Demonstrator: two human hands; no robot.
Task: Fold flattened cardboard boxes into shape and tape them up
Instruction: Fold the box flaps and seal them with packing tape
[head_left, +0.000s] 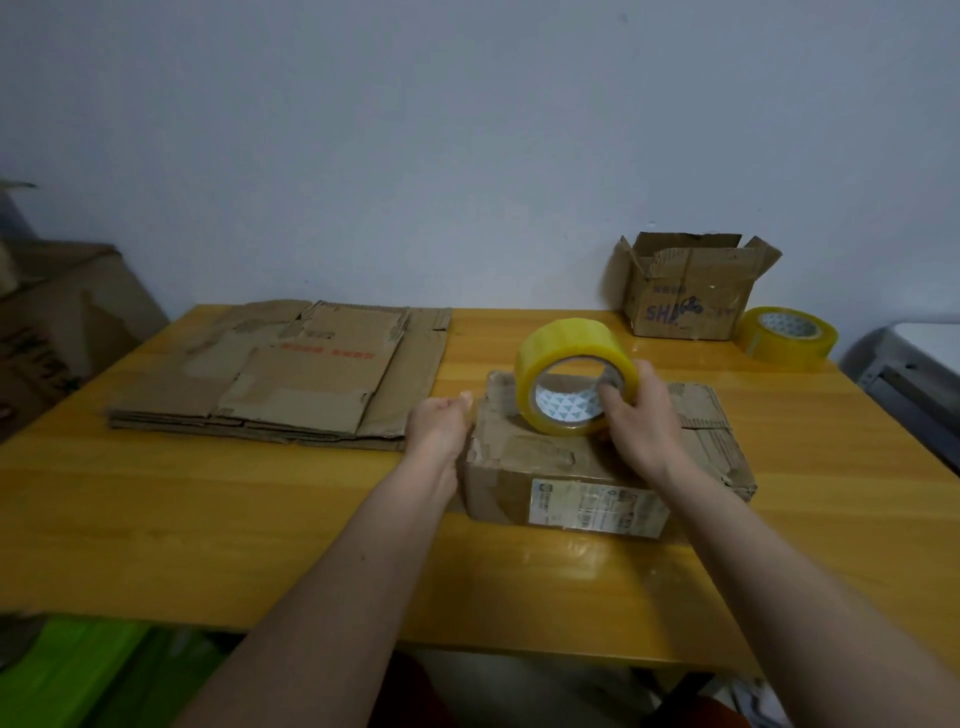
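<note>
Tape roll (574, 376), light and stiff, stands on the worn box (597, 462) at centre frame, our right hand (641, 410) gripping its rim through the core while our left hand (439, 423) pinches what we judge is its slippery free end.

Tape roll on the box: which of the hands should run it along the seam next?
Right, probably. The right hand already grips the tape roll standing on the folded box. The left hand is at the box's left edge, placed to steady it.

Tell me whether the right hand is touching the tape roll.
Touching. The head view shows the right hand gripping the yellow tape roll, fingers curled into its core, above the folded cardboard box.
</note>
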